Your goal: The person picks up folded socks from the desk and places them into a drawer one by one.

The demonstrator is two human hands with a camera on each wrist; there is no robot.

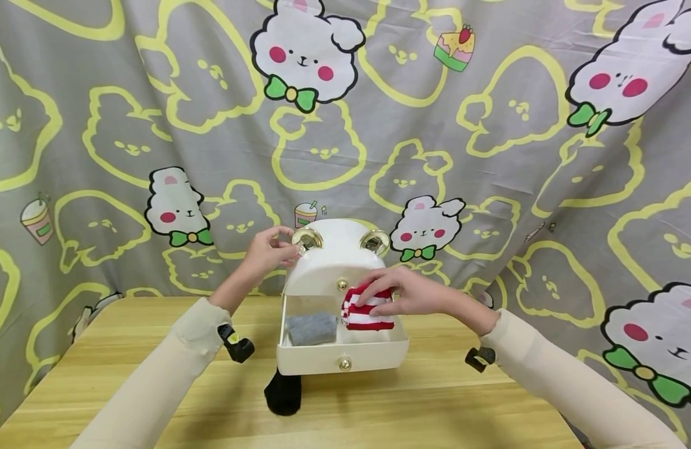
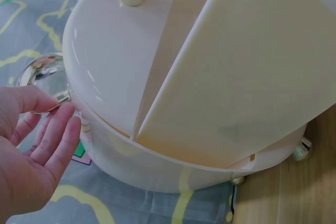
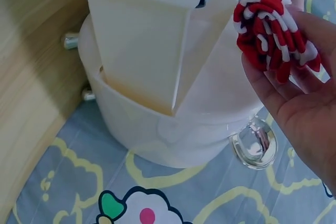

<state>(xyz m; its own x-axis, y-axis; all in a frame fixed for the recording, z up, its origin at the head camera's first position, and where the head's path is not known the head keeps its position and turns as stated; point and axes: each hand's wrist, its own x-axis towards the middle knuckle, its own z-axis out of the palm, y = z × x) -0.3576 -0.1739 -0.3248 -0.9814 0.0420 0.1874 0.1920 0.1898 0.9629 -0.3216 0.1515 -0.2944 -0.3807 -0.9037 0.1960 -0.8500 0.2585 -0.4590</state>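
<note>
Nearest, at the box's seven o'clock, a black sock-like piece [image 1: 284,396] lies on the wooden table [image 1: 227,405], partly hidden by the extended drawer [image 1: 312,360]. Inside, toward the drawer's nine o'clock, sits a folded grey cloth [image 1: 312,329]. At the drawer's two o'clock is the striped bundle [image 1: 373,317], soft knit in red and white bands, rolled compactly with its layered folds showing in the right wrist view; whether it touches the drawer, I cannot tell. The right hand [image 1: 413,291] reaches in from three o'clock, fingers pointing toward nine and curled round the bundle, thumb opposing. Farther back rises the glossy white box [image 1: 337,257]. At its ten o'clock the left hand [image 1: 270,251] pinches the edge of the left gold ear [image 1: 307,239] between thumb and fingertips. Behind hangs a grey cartoon-print curtain [image 1: 323,153].
</note>
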